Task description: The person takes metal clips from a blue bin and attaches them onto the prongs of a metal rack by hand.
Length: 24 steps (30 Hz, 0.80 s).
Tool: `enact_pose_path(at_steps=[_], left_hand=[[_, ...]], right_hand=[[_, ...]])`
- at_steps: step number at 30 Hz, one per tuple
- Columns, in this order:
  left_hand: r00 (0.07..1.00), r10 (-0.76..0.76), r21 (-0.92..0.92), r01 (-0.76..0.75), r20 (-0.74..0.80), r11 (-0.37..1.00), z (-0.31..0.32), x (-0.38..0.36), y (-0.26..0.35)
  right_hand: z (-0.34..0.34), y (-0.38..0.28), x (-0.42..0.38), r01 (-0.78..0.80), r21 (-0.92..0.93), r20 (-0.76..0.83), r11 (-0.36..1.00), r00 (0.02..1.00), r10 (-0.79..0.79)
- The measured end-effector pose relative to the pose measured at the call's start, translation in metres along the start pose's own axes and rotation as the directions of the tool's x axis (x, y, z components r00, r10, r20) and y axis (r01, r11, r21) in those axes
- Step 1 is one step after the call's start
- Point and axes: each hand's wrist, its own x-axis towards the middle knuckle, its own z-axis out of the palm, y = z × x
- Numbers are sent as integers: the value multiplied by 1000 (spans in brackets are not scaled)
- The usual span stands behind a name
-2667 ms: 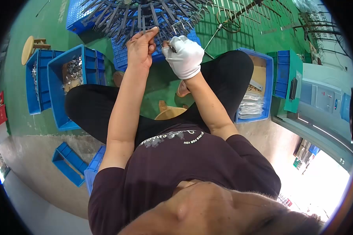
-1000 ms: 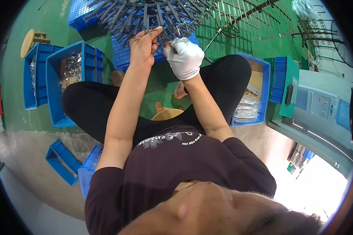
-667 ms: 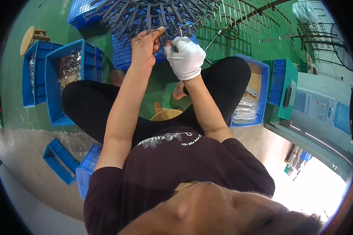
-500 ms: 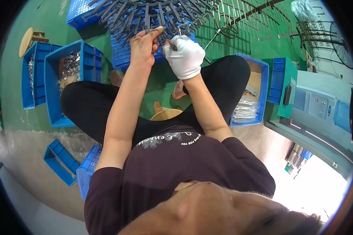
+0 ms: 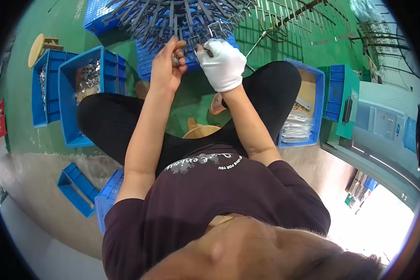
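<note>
At twelve o'clock, beside the dark rack (image 5: 171, 18), our left hand (image 5: 164, 67) curls around a small metal piece; our gloved right hand (image 5: 225, 65), grip unclear, works best steady.

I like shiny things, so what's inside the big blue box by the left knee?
In the box you can see lots of small, shiny metal pieces. The knee covers one part, and whatever's under the pile is hidden.
</note>
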Motion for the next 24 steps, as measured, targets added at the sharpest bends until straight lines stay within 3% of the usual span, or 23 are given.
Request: enact_pose_path(at_steps=[2, 4, 5, 8, 9, 10, 13, 16, 22, 24], left_hand=[[994, -84, -178, 96, 71, 979, -17, -12, -8], [987, -121, -326, 150, 109, 933, -14, -29, -12], [969, -114, -406, 196, 217, 893, -26, -28, -17], [987, -85, -314, 124, 136, 941, -17, -36, -18], [971, -82, -330, 155, 225, 931, -18, -36, -17], [978, -73, -328, 136, 197, 935, -16, -36, -18], [990, -48, -278, 85, 136, 957, -7, -40, -19], [993, -29, -160, 48, 119, 986, -3, -43, -19], [995, 83, 31, -85, 51, 996, 7, -53, -16], [993, 95, -39, -92, 73, 995, 10, -52, -16]], right_hand=[[-9, -4, -6, 5, 45, -11, 999, 1000, -5], [-16, -8, -15, -16, 201, 85, 979, 996, -1], [-20, -12, -20, -35, 257, 141, 966, 990, -2], [-31, -21, -27, -101, 366, 315, 925, 949, -21], [-33, -22, -28, -98, 345, 340, 933, 940, -27], [-33, -23, -28, -95, 324, 362, 941, 932, -31], [-37, -24, -25, -116, 329, 394, 937, 919, -25], [-43, -31, -17, 7, 324, 359, 946, 924, -129], [-32, -27, -18, -125, 272, 404, 954, 915, 5], [-32, -29, -18, -184, 312, 397, 932, 917, 48]])
